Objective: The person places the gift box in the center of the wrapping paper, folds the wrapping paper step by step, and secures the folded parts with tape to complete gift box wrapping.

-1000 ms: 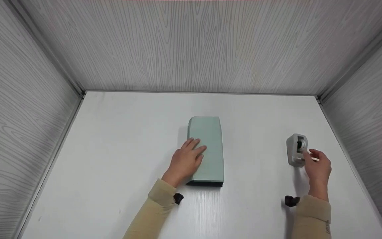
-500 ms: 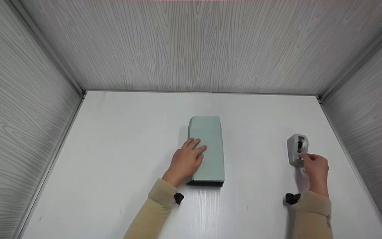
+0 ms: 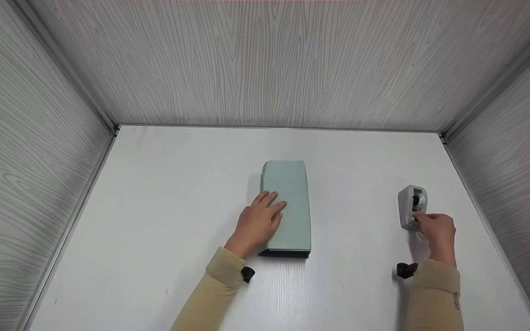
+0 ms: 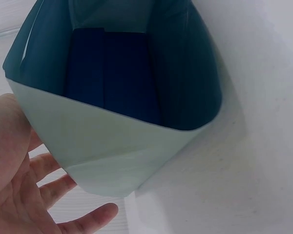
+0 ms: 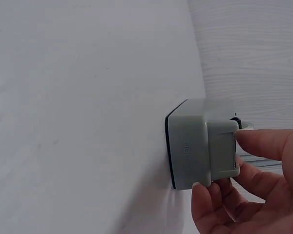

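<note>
The left hand (image 3: 256, 225) rests, fingers loosely spread, over the left side of the pale green box (image 3: 292, 207), gripping nothing; that light contact probably steadies it. The box lies about midway between the left and right edges of the desk (image 3: 177, 184), lengthwise toward the far edge. The tape dispenser (image 3: 404, 209) stands near the right edge, its toothed cutter (image 5: 235, 153) toward the person, seemingly for easy reach. The right hand (image 3: 440, 232) holds this end between thumb and fingers; whether that narrow pinch contains anything else, I cannot tell.
</note>
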